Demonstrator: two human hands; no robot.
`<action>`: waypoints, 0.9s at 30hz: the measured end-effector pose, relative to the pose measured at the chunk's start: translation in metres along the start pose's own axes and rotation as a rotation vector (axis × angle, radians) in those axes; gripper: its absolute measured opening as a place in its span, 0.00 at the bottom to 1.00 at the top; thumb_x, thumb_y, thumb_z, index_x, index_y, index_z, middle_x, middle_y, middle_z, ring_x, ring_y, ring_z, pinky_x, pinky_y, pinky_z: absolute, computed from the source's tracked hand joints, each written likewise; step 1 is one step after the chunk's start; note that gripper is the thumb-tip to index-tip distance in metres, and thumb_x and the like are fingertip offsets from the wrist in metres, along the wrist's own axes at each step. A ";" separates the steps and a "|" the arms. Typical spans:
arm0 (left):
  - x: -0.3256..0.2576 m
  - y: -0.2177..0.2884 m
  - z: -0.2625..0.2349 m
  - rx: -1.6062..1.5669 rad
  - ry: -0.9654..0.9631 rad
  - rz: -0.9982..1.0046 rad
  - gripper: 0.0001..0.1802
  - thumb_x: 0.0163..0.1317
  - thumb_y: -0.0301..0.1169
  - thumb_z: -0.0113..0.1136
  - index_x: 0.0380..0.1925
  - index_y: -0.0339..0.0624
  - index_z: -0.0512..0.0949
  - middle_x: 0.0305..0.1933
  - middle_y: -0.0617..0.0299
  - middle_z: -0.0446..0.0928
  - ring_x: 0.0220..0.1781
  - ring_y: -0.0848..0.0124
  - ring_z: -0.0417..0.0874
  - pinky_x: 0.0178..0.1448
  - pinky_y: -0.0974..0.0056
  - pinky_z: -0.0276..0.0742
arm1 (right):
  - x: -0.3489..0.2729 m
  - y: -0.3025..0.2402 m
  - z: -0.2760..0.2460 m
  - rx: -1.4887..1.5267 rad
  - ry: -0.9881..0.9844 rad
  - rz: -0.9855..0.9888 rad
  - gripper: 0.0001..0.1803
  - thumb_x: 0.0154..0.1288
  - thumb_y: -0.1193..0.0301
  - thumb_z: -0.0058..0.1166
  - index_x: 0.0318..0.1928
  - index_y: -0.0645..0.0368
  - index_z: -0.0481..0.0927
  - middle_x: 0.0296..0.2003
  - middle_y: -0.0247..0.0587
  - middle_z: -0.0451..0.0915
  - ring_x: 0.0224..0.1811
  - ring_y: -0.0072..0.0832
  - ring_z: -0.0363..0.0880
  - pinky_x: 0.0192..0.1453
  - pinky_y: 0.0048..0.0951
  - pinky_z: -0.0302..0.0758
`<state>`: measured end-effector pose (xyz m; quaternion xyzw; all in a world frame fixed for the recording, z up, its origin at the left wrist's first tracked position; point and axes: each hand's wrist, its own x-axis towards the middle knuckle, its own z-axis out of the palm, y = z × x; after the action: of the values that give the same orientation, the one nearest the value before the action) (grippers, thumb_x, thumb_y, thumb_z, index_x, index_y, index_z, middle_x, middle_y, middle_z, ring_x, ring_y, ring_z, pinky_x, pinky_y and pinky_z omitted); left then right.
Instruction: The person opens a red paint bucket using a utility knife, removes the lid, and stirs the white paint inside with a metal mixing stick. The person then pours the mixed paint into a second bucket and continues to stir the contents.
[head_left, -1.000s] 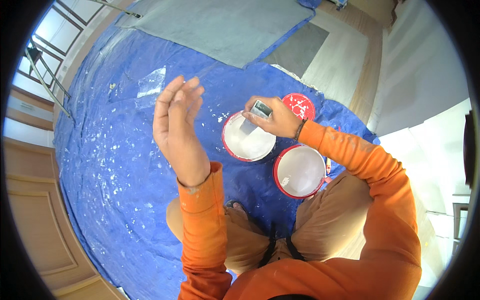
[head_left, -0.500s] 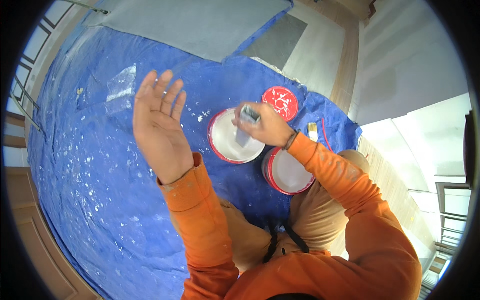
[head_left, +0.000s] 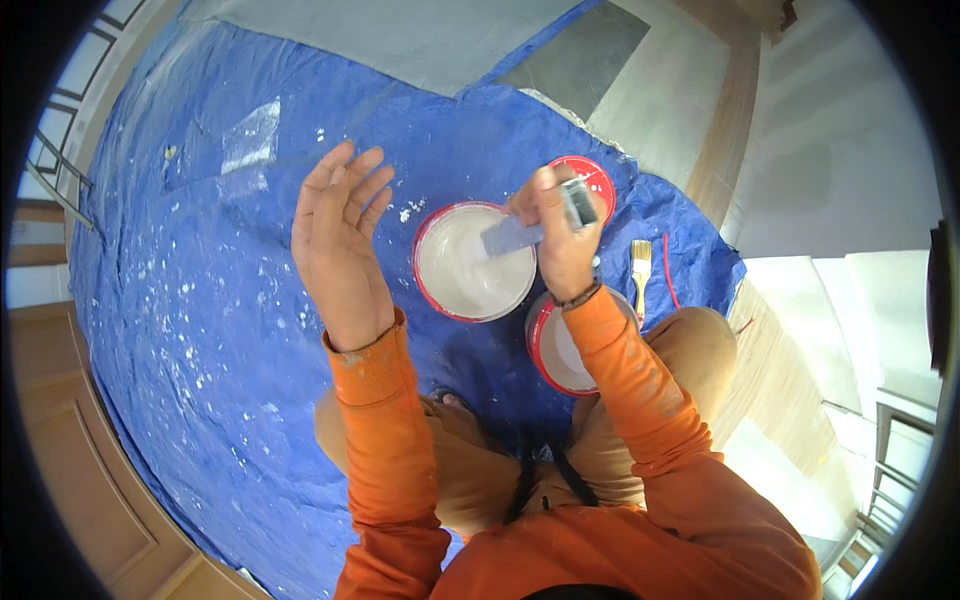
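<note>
My right hand (head_left: 568, 235) is closed around a grey metal channel piece (head_left: 512, 237) with a boxy, hollow-looking end. Its flat lower part slants into a white bucket with a red rim (head_left: 418, 268), and the tip meets the thick off-white paste (head_left: 470, 270) inside. To the left of that bucket, my left hand (head_left: 345, 250) is raised in the air with its fingers stretched out and nothing in it. A second red-rimmed bucket (head_left: 538, 350) of pale material stands by my right knee, partly covered by my forearm.
Beyond my right hand lies a red lid (head_left: 600, 183) with white smears. A paintbrush (head_left: 640, 270) and a thin red strip (head_left: 669, 270) rest to the right. Blue plastic sheeting (head_left: 250, 340) spotted with white covers the floor; a grey panel (head_left: 370, 35) lies at the far side.
My right hand has moved to the right, and the metal channel piece now slants leftward into the bucket. My left hand stays raised, its fingers a little less spread.
</note>
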<state>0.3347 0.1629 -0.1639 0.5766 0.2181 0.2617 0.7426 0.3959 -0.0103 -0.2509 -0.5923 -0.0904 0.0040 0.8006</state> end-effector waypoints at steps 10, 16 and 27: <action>0.003 -0.004 0.013 -0.059 0.017 0.018 0.25 0.80 0.40 0.53 0.65 0.32 0.78 0.60 0.47 0.85 0.60 0.58 0.87 0.68 0.55 0.80 | -0.002 0.007 -0.003 -0.145 -0.175 -0.119 0.19 0.78 0.67 0.61 0.26 0.62 0.81 0.21 0.30 0.77 0.25 0.15 0.71 0.30 0.26 0.67; -0.002 -0.005 0.006 -0.096 0.014 -0.018 0.21 0.79 0.37 0.54 0.62 0.33 0.80 0.56 0.50 0.87 0.56 0.62 0.89 0.65 0.59 0.81 | -0.010 0.024 -0.004 0.023 -0.228 0.002 0.19 0.81 0.65 0.55 0.31 0.64 0.76 0.23 0.36 0.75 0.23 0.21 0.68 0.28 0.28 0.64; -0.068 -0.008 0.040 -0.221 -0.377 -0.062 0.11 0.76 0.27 0.57 0.51 0.35 0.83 0.48 0.58 0.87 0.51 0.73 0.86 0.56 0.67 0.80 | -0.022 0.037 -0.020 0.143 -0.235 -0.158 0.17 0.79 0.64 0.56 0.33 0.62 0.77 0.24 0.41 0.76 0.24 0.25 0.71 0.30 0.32 0.69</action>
<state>0.3084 0.0883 -0.1607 0.5233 0.0631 0.1487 0.8367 0.3807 -0.0213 -0.2946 -0.5203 -0.2292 0.0168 0.8225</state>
